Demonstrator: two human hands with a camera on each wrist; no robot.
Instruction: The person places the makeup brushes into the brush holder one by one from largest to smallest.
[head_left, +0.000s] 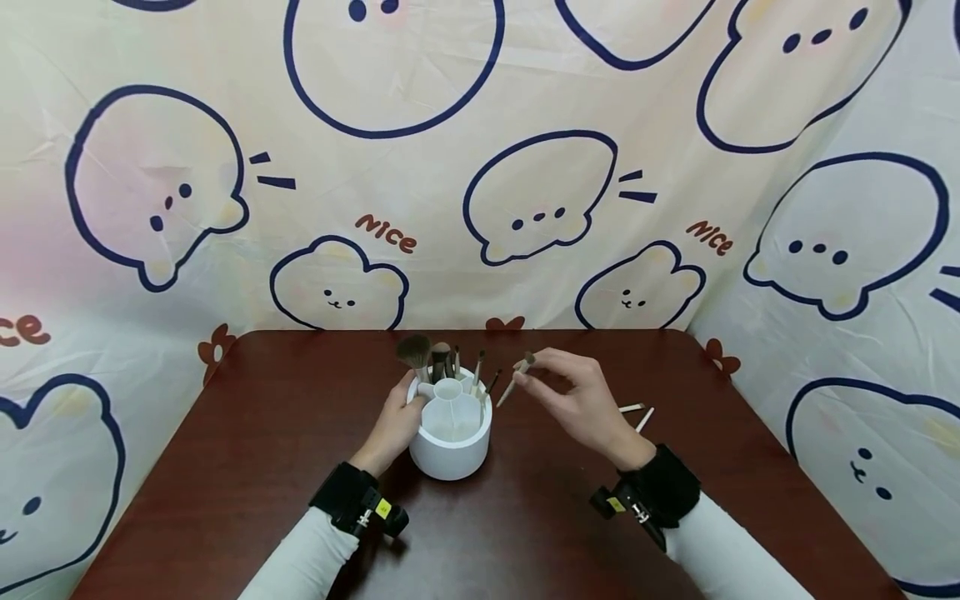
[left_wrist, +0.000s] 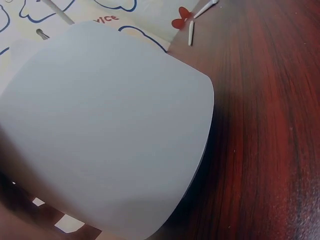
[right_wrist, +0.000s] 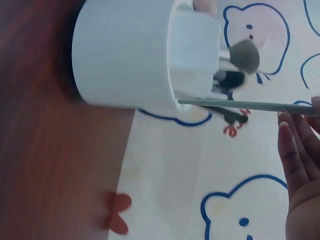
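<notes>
A white round brush holder (head_left: 450,460) with inner compartments stands on the table, its wall filling much of the left wrist view. My left hand (head_left: 393,425) grips it at the left side, thumb over the rim. Several makeup brushes stand bristles up in its back and right compartments, among them a wide fluffy brush (head_left: 413,352). To the right of the holder, my right hand (head_left: 577,400) pinches a makeup brush (head_left: 507,391) near its bristle end, the pale handle slanting down to the left. In the right wrist view that handle (right_wrist: 235,104) overlaps the holder's rim.
Two pale, slender sticks lie on the dark wood table (head_left: 555,533) beyond my right wrist; one is a white stick (head_left: 644,419). A cartoon-printed cloth (head_left: 435,175) hangs behind the table and along its sides.
</notes>
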